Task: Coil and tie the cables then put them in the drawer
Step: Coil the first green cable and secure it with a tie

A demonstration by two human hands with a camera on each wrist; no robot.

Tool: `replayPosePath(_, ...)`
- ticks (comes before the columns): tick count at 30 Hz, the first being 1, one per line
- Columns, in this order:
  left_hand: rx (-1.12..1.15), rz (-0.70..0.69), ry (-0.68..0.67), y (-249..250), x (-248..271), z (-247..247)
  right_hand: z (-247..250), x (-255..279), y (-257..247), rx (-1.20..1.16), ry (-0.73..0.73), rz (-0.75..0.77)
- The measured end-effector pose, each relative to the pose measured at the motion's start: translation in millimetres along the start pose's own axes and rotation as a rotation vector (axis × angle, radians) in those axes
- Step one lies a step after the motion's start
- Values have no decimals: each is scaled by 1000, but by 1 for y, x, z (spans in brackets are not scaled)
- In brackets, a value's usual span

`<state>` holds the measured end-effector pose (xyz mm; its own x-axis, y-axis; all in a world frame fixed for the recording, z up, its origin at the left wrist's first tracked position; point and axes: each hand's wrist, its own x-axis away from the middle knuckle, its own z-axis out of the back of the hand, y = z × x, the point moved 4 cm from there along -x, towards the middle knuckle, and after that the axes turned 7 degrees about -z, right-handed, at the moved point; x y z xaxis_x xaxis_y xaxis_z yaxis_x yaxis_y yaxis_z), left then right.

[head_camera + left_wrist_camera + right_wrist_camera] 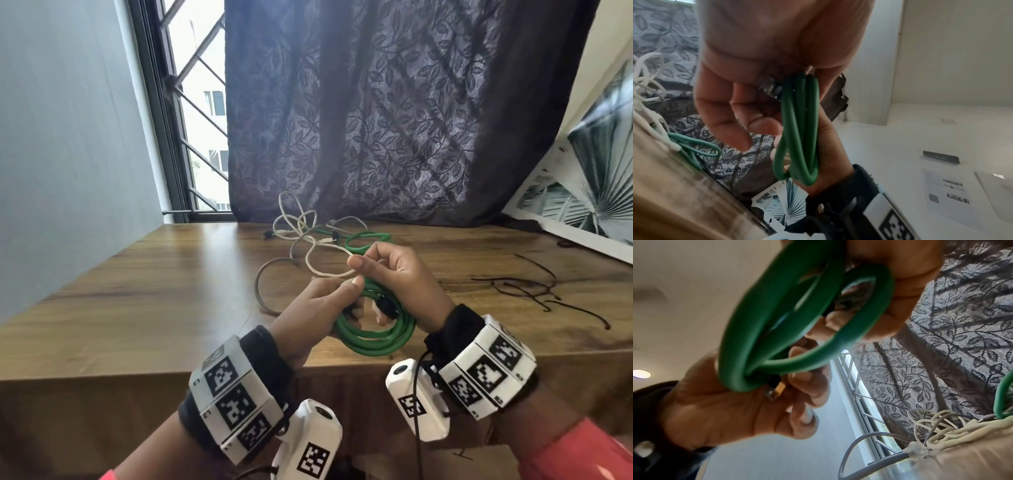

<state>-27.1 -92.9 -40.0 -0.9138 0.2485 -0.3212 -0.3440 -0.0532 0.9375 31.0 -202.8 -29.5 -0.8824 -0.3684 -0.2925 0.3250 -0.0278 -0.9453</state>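
Observation:
A green cable coil hangs above the near edge of the wooden table. My left hand grips its left side, thumb on top and fingers curled through the loops. On the upper right side my right hand curls round the strands. The left wrist view shows the looped green coil under my left hand, with a plug against the palm. In the right wrist view the coil runs between both hands. Loose green cable trails back to the table's middle.
A tangled white cable and a grey cable lie behind the hands. Thin black wires are spread on the table's right. A dark leaf-patterned curtain hangs behind, a framed picture leans at the far right.

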Motion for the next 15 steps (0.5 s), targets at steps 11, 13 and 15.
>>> replayPosePath(11,-121,-57,-18,6,-8,-16,62,31,1,162,23,-167)
replayPosePath(13,-38,-30,-1,10,-7,-17,109,45,4,237,68,-251)
replayPosePath(15,12,-16,22,14,-8,-17,160,58,5,377,130,-345)
